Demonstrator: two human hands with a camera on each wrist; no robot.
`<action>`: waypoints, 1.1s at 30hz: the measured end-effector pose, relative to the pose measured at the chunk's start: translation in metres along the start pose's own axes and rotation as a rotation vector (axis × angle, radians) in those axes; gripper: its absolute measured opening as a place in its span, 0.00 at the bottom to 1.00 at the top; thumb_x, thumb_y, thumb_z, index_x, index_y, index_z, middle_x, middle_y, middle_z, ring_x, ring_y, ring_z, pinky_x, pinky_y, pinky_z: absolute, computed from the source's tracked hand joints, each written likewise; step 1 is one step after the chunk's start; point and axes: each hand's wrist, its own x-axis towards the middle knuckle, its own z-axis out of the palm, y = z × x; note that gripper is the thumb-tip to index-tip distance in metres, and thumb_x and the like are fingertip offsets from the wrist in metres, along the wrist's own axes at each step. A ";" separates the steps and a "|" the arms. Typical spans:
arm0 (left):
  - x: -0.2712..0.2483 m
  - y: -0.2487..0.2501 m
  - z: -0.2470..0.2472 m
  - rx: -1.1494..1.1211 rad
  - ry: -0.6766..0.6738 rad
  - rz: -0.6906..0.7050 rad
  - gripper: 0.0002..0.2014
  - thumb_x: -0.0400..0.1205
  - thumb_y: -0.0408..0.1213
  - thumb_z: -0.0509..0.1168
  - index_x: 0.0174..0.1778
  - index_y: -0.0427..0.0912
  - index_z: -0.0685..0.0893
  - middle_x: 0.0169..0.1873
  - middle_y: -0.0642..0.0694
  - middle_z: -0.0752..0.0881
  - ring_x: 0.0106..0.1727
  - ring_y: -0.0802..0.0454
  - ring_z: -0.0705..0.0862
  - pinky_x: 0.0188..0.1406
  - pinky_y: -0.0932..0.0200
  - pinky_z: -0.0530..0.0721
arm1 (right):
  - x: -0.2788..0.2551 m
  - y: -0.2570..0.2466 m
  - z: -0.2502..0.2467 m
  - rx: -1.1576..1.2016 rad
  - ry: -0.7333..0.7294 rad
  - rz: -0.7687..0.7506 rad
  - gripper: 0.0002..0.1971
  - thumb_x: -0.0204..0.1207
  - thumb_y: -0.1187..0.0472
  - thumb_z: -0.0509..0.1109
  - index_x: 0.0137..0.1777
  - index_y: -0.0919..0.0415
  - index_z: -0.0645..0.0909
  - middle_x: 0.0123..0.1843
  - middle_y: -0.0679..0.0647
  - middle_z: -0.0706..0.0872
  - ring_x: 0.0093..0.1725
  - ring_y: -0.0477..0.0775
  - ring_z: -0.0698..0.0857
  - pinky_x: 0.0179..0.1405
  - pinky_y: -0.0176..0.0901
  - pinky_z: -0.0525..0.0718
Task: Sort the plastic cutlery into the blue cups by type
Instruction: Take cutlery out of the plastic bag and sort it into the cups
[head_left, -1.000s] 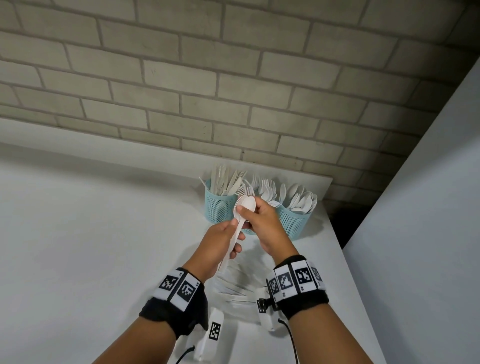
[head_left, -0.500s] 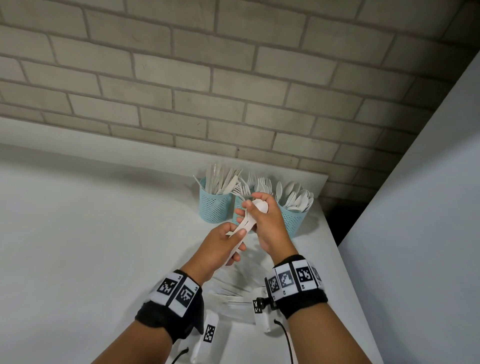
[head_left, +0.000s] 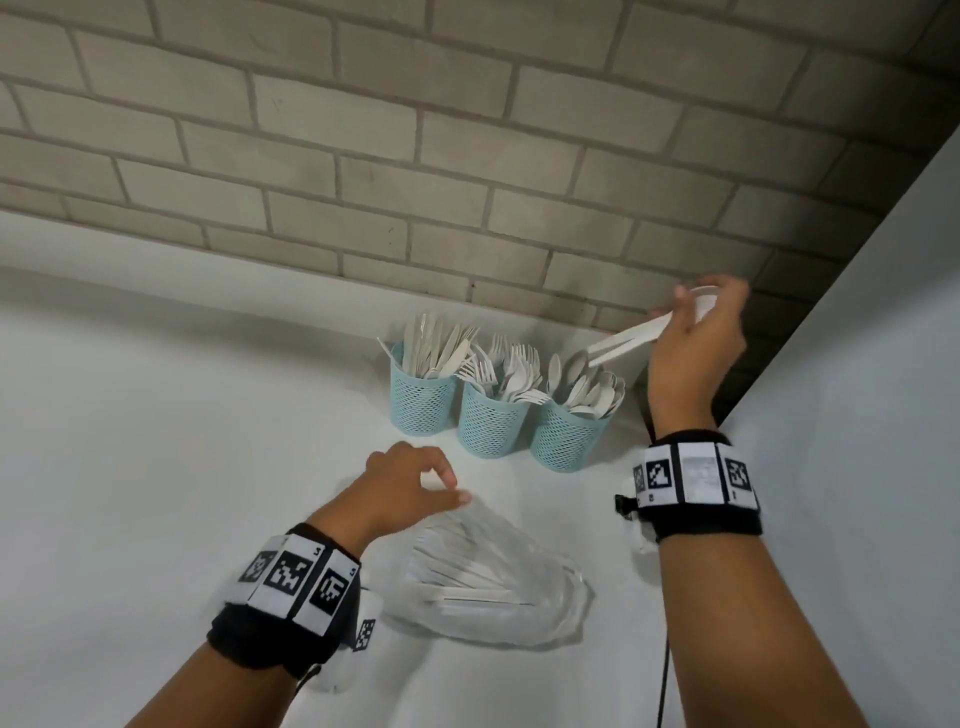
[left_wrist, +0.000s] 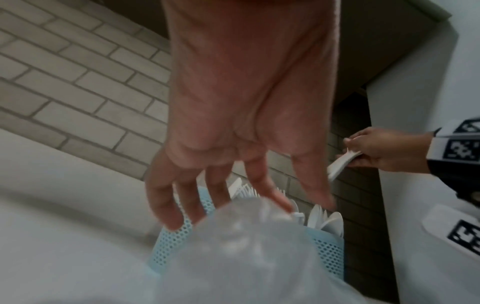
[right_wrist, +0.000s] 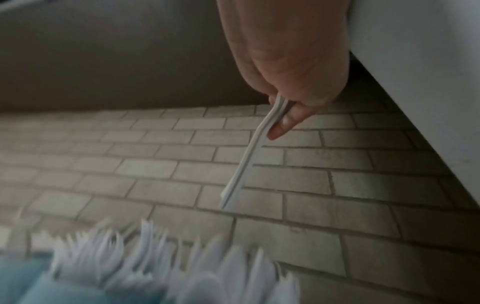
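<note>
Brick wall (head_left: 363, 130) fills the upper half of the head view, and below it we see the white counter (head_left: 156, 467), with a white panel (head_left: 857, 415) closing the right edge. Near the lower centre lies a clear plastic bag (head_left: 498, 587) with white cutlery handles showing through it, presumably the unsorted supply. Just above it, at frame centre, three blue cups (head_left: 491, 421) stand side by side, touching or nearly so: the left one holds what look like knives, the middle one forks, the right one spoons. We judge that this close row keeps all three targets within one short reach.

Our left hand (head_left: 402, 486) hovers at the upper left edge of the bag, fingers loosely curled and holding nothing; the left wrist view shows them spread just above the crumpled plastic, and whether the thumb touches it we cannot tell. We read this as readiness to steady the bag or draw the next pieces.

Our right hand (head_left: 693, 338), at the upper right, pinches a small stack of spoons (head_left: 623, 340) by their bowl ends, handles slanting down and left toward the right cup. Held so, the handles should enter the spoon cup first, matching the spoons already standing bowl-up.
</note>
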 end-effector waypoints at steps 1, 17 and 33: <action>-0.002 0.001 -0.001 0.033 -0.096 -0.007 0.09 0.71 0.55 0.73 0.39 0.59 0.81 0.54 0.51 0.78 0.62 0.49 0.76 0.66 0.51 0.74 | 0.000 0.005 0.003 -0.066 -0.023 -0.050 0.11 0.83 0.59 0.62 0.60 0.64 0.74 0.51 0.59 0.84 0.47 0.54 0.86 0.46 0.44 0.84; -0.007 -0.004 -0.004 0.206 -0.135 -0.024 0.19 0.82 0.27 0.57 0.66 0.46 0.80 0.68 0.49 0.77 0.68 0.51 0.76 0.61 0.66 0.69 | -0.043 0.074 0.042 -0.806 -0.678 -0.133 0.20 0.86 0.53 0.49 0.69 0.59 0.76 0.74 0.56 0.76 0.81 0.58 0.56 0.73 0.59 0.57; -0.015 -0.004 -0.002 0.101 -0.003 0.018 0.23 0.81 0.27 0.60 0.73 0.41 0.73 0.73 0.46 0.74 0.73 0.49 0.72 0.68 0.65 0.65 | -0.170 -0.032 0.028 -0.595 -1.751 -0.078 0.20 0.80 0.64 0.61 0.72 0.61 0.72 0.61 0.56 0.84 0.60 0.55 0.82 0.50 0.33 0.74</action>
